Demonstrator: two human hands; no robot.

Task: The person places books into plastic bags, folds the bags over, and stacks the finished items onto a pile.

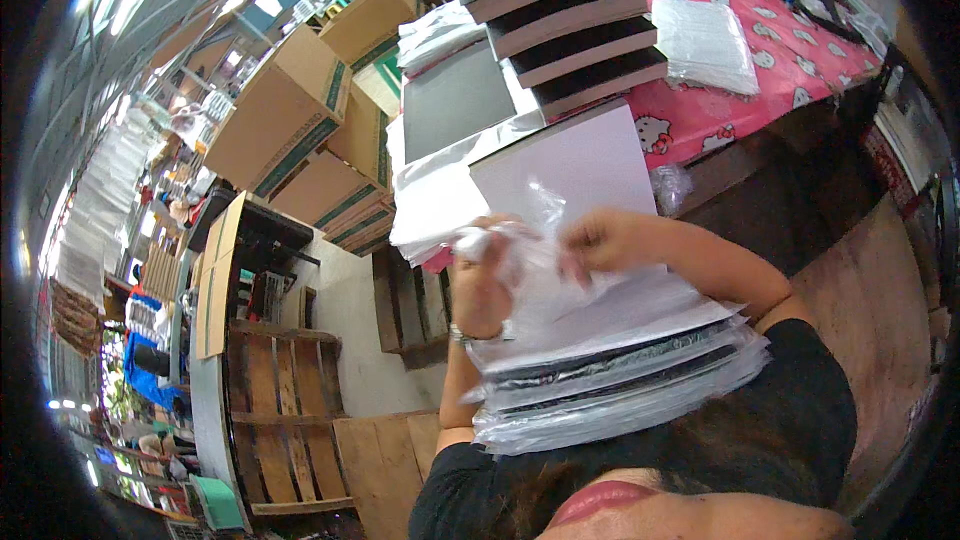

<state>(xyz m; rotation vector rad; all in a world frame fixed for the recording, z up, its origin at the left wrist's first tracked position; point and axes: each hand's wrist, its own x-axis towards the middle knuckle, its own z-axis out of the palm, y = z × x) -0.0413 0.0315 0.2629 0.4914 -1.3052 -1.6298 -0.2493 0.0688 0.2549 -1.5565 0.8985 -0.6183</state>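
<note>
My left hand (484, 288), a bracelet at its wrist, is closed on crumpled clear plastic wrap (515, 240). To its right my right hand (606, 243) is closed, its fingers curled and slightly blurred beside a raised flap of the plastic; what is between them is not clear. Under both hands lies a flat pale lavender board (575, 160) with a dark far edge. Close against my body is a stack of flat plastic-wrapped pieces (620, 380), white and black in layers.
Beyond the hands rises a stepped stack of thick black-topped boards (585, 45). A black board (458, 100) lies on white sheets to its left. Wrapped packs (705, 45) rest on a pink patterned cloth (790, 65) at right. Cardboard boxes (280, 110) and wooden pallets (290, 410) stand at left.
</note>
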